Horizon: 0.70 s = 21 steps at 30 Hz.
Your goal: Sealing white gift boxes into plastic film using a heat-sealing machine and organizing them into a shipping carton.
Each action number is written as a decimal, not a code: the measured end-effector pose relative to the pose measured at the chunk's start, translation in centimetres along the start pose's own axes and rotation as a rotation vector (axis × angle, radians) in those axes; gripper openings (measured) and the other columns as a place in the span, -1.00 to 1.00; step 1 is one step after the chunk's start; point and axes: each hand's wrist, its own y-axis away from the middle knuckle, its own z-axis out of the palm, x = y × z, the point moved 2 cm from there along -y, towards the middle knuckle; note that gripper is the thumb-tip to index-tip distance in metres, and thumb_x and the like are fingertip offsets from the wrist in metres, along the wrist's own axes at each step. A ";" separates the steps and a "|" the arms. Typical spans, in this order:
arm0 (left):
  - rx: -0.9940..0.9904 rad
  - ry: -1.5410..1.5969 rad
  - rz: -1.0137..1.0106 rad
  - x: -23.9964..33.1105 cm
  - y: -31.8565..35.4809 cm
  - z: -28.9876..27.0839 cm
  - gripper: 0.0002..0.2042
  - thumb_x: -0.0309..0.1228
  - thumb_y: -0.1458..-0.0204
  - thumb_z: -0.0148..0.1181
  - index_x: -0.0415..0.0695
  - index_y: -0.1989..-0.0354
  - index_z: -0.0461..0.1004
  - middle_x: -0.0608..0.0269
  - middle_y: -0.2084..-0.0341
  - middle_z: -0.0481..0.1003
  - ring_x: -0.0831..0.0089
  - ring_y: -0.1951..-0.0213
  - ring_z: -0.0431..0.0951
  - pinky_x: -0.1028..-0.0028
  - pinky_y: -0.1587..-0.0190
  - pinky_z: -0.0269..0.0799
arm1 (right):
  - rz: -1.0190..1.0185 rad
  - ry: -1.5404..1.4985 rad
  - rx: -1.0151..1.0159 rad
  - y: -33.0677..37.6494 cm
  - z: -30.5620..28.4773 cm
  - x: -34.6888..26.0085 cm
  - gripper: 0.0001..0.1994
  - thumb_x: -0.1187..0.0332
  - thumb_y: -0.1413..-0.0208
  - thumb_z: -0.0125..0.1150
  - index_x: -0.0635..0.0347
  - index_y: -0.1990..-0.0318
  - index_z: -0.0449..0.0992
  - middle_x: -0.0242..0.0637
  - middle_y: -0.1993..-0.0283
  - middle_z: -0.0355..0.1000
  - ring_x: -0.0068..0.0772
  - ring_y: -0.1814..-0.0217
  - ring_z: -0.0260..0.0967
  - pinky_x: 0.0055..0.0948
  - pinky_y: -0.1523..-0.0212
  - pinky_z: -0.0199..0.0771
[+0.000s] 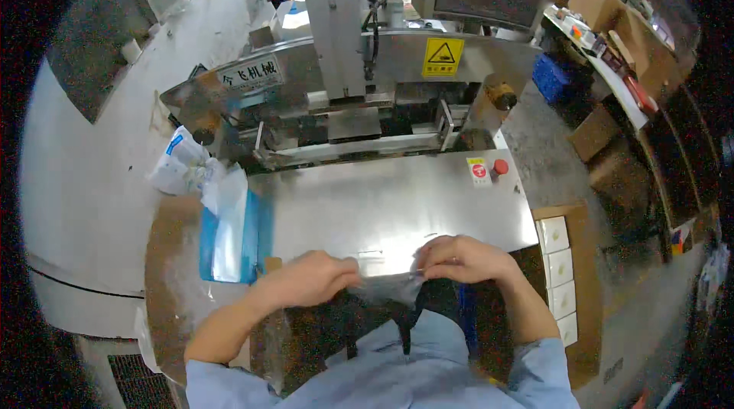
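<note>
My left hand (310, 277) and my right hand (459, 258) both pinch the top edge of a clear plastic bag (386, 287) at the near edge of a steel machine table (382, 202). The bag hangs down between them over my lap. What lies inside the bag is hard to make out. Both hands are closed on the film, a short gap apart.
A sealing machine (359, 95) with a red button (500, 167) stands behind the table. A blue and white stack of bags (228, 229) lies at the left. White small boxes (556, 264) sit in a cardboard carton at the right. Cardboard cartons (604, 4) crowd the far right.
</note>
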 end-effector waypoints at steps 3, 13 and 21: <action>-0.017 0.009 -0.051 -1.6 -1.7 -3.7 -0.72 -0.19 -0.27 -0.03 -0.14 0.17 0.48 0.03 0.32 0.56 0.03 0.26 0.56 0.18 0.15 0.45 | 0.113 -0.242 -0.058 -2.6 -2.3 2.1 -0.84 0.31 -0.13 0.29 0.22 0.28 0.62 -0.19 0.17 0.56 -0.34 0.16 0.49 -0.36 0.12 0.48; 0.247 0.334 -0.254 -19.4 -12.6 -11.7 -0.70 -0.19 -0.14 0.21 -0.22 0.18 0.56 0.26 0.31 0.58 0.49 0.21 0.52 0.48 0.12 0.42 | 0.286 0.186 0.108 -17.9 -8.1 12.2 -0.69 0.13 -0.16 0.17 0.22 0.21 0.59 0.03 0.26 0.55 0.02 0.25 0.51 -0.16 0.15 0.47; 0.495 0.703 -0.108 -16.6 -17.2 -13.6 -0.68 -0.20 0.00 0.32 -0.20 0.22 0.59 0.19 0.27 0.60 0.40 0.23 0.55 0.43 0.20 0.44 | 0.405 0.546 0.265 -20.4 -12.1 17.3 -0.76 0.30 -0.14 0.10 0.35 0.28 0.52 0.11 0.34 0.48 0.13 0.20 0.47 -0.10 0.18 0.46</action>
